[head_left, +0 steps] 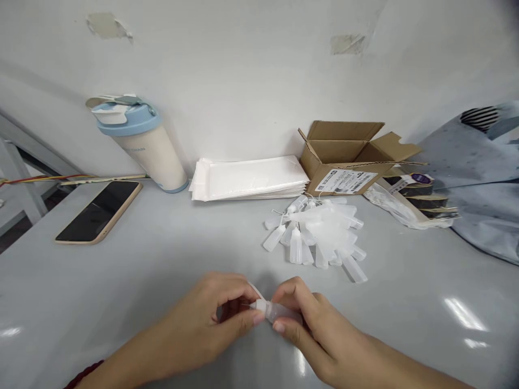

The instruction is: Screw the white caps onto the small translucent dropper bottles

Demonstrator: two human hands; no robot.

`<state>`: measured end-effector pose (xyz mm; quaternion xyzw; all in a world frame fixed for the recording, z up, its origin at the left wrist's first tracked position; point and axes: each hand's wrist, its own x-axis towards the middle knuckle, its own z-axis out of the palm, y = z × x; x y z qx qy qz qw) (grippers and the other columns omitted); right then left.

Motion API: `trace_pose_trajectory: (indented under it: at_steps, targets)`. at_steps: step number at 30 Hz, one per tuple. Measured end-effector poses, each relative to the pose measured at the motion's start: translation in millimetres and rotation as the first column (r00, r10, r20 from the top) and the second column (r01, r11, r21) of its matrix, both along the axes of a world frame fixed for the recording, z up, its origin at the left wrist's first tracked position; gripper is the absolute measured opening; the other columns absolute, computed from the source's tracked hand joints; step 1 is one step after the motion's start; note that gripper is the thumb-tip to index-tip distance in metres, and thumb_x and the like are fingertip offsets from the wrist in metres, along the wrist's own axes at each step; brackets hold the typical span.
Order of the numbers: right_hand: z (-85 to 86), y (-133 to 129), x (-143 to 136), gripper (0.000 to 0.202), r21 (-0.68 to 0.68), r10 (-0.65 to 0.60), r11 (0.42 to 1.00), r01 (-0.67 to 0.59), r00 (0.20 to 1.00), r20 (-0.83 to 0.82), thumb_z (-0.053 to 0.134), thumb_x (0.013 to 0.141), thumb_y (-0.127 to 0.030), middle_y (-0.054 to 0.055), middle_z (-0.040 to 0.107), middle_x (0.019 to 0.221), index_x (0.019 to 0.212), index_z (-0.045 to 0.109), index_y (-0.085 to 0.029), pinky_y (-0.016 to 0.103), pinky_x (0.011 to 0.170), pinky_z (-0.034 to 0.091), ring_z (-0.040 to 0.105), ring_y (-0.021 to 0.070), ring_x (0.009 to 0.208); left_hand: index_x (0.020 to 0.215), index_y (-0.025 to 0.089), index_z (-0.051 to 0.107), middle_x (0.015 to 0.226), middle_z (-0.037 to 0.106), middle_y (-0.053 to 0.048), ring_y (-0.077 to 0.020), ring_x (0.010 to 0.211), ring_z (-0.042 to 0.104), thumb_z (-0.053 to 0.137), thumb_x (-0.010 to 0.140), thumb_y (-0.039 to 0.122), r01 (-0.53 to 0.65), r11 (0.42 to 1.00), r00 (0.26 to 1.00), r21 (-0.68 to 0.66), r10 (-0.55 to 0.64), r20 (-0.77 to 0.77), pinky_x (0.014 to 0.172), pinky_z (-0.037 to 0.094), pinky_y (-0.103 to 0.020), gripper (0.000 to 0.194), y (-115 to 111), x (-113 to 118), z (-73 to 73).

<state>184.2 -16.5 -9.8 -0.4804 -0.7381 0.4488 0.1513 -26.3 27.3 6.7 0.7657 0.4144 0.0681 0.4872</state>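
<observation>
A small translucent squeeze bottle (279, 312) lies sideways between my two hands, just above the grey table. My right hand (318, 324) is closed round its body, thumb below and fingers above. At the other end, my left hand (221, 310) pinches the white cap (260, 306) between thumb and fingers. A thin needle-like tip points left from the cap, partly hidden by my left fingers, and a slim white strap sticks up beside it. Beyond my right hand lies a loose pile of similar bottles (324, 229), several with thin metal tips.
Along the wall stand a cream tumbler (150, 154) with a blue lid, a stack of white envelopes (255, 175) and an open cardboard box (344, 170). A phone (99, 213) lies at left. At right are a plastic-wrapped packet (417, 202) and light blue fabric (466, 173).
</observation>
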Motion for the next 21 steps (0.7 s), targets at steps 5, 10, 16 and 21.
trace_pose_trajectory:
  at_steps: [5, 10, 16, 21]
  targets:
    - [-4.5, -1, 2, 0.009, 0.283, 0.076, 0.953, -0.106, 0.99, 0.117, 0.038, 0.094, -0.021, 0.008, 0.068, 0.076, 0.093, 0.047, -0.019, 0.028, 0.053, 0.045, 0.062, 0.0204, 0.059, 0.068, 0.017, 0.055, 0.066, 0.055, 0.002, -0.0119, 0.061, 0.049, 0.047, 0.092, 0.034, 0.125, 0.988, 0.992, 0.095, -0.121, -0.041, 0.06, 0.037, -0.023, 0.03, -2, 1, -1.2]
    - [-0.6, -2, 6, 0.021, 0.375, 0.211, 0.893, -0.247, 0.968, 0.135, 0.035, 0.1, -0.029, 0.005, 0.068, 0.069, 0.089, 0.05, -0.019, 0.026, 0.05, 0.041, 0.059, 0.0171, 0.053, 0.072, 0.017, 0.061, 0.064, 0.053, 0.002, -0.0124, 0.061, 0.05, 0.049, 0.09, 0.039, 0.154, 0.975, 0.988, -0.163, -0.152, 0.024, 0.058, 0.038, -0.022, 0.031, -2, -2, -0.8]
    - [0.7, -2, 8, 0.023, 0.366, 0.269, 0.879, -0.305, 0.952, 0.147, 0.037, 0.101, -0.031, 0.005, 0.068, 0.072, 0.088, 0.052, -0.019, 0.027, 0.051, 0.037, 0.057, 0.0167, 0.054, 0.074, 0.016, 0.061, 0.058, 0.051, 0.003, -0.0101, 0.049, 0.05, 0.056, 0.085, 0.046, 0.095, 0.839, 0.993, -0.536, -0.041, 0.112, 0.048, 0.039, -0.019, 0.032, -2, -3, -7.0]
    - [8.3, 0, 9, 0.009, -0.004, 0.098, 0.995, -0.098, 0.995, 0.027, 0.045, 0.095, -0.029, 0.002, 0.059, 0.075, 0.09, 0.046, -0.022, 0.026, 0.058, 0.042, 0.052, 0.0164, 0.065, 0.069, 0.017, 0.059, 0.062, 0.06, 0.001, -0.0132, 0.061, 0.057, 0.052, 0.092, 0.038, 0.144, 0.985, 0.989, -0.097, -0.142, 0.028, 0.059, 0.042, -0.022, 0.031, -4, -2, -5.8]
